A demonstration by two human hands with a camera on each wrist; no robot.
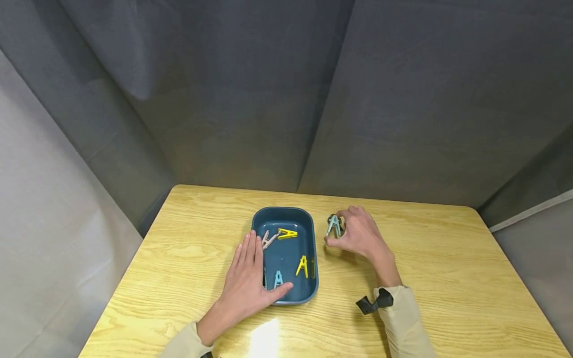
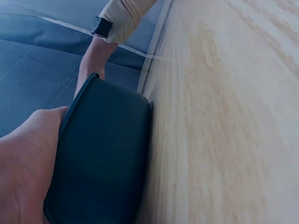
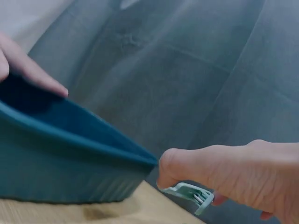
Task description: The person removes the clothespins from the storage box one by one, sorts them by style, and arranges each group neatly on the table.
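In the head view a dark blue plastic tub [image 1: 312, 238] sits on the table, holding several clothespins. Among them are a yellow clothespin [image 1: 287, 233] touching a pale pinkish one [image 1: 267, 241], a second yellow clothespin [image 1: 302, 267] and a light blue one [image 1: 278, 278]. Flat along the tub's left rim rests my left hand [image 1: 246, 283], fingers straight and thumb stretched across the near corner. To the right of the tub, my right hand [image 1: 360, 233] pinches a mint-green clothespin [image 3: 189, 192] between thumb and fingers. Something small and dark [image 1: 331, 218] shows behind that clothespin.
The tub stands mid-table on a light wood-grain tabletop [image 1: 179, 258]. Grey fabric [image 1: 233, 99] hangs beyond the table's far edge and at both sides. A black strap mount [image 1: 376, 301] is fixed at the right sleeve.
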